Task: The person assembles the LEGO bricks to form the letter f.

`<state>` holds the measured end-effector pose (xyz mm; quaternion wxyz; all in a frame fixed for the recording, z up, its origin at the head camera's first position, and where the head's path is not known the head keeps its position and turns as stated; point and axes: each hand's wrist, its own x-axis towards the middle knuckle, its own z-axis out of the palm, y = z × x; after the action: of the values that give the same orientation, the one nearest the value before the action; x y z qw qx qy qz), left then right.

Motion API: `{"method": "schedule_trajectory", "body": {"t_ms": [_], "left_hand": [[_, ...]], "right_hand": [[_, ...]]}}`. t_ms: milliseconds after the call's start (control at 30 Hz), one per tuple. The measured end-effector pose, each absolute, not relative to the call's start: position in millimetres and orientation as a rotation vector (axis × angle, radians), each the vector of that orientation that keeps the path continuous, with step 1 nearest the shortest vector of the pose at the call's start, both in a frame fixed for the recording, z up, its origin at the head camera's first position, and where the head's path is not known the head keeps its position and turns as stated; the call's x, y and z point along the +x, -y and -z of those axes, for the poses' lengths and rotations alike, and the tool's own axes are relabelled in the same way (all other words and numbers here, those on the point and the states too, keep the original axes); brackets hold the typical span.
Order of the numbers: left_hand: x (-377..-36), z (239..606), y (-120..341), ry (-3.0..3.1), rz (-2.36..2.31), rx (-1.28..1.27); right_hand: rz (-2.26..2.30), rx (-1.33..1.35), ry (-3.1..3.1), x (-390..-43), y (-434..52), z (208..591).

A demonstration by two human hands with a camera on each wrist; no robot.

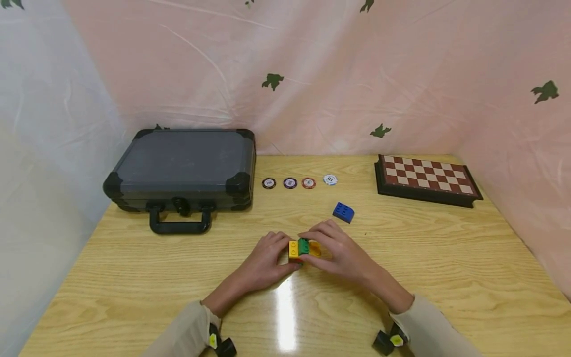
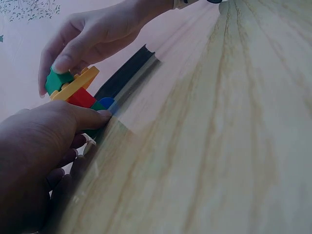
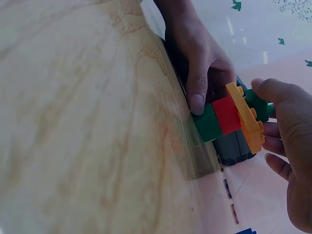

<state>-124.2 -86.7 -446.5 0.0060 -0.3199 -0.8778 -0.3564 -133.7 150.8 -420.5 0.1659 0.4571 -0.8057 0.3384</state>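
Both hands meet at a small stack of toy building bricks low over the table. My left hand (image 1: 265,263) grips the lower green brick (image 3: 208,124) between thumb and fingers. A red brick (image 3: 226,116) sits on that one, topped by a long yellow brick (image 3: 247,121) that overhangs it. Up top, my right hand (image 1: 341,252) pinches the upper green brick (image 3: 257,103), which is against the yellow brick's studs. Beyond the right hand, a loose blue brick (image 1: 344,212) lies on the table.
A grey case (image 1: 187,161) with a black handle (image 1: 180,227) stands at the back left. Several poker chips, including a red chip (image 1: 309,183), lie in a row beside it. A folded chessboard box (image 1: 426,177) is at the back right. Draped cloth (image 1: 312,64) hangs behind the table.
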Motion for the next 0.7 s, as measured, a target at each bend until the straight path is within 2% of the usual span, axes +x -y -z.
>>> {"method": "schedule_trajectory", "body": {"t_ms": [700], "left_hand": [[-123.8,448.9,86.9,2.741,1.12,-0.986]], "right_hand": [[-0.997,1.282,2.328,-129.9,-147.4,421.4]]}}
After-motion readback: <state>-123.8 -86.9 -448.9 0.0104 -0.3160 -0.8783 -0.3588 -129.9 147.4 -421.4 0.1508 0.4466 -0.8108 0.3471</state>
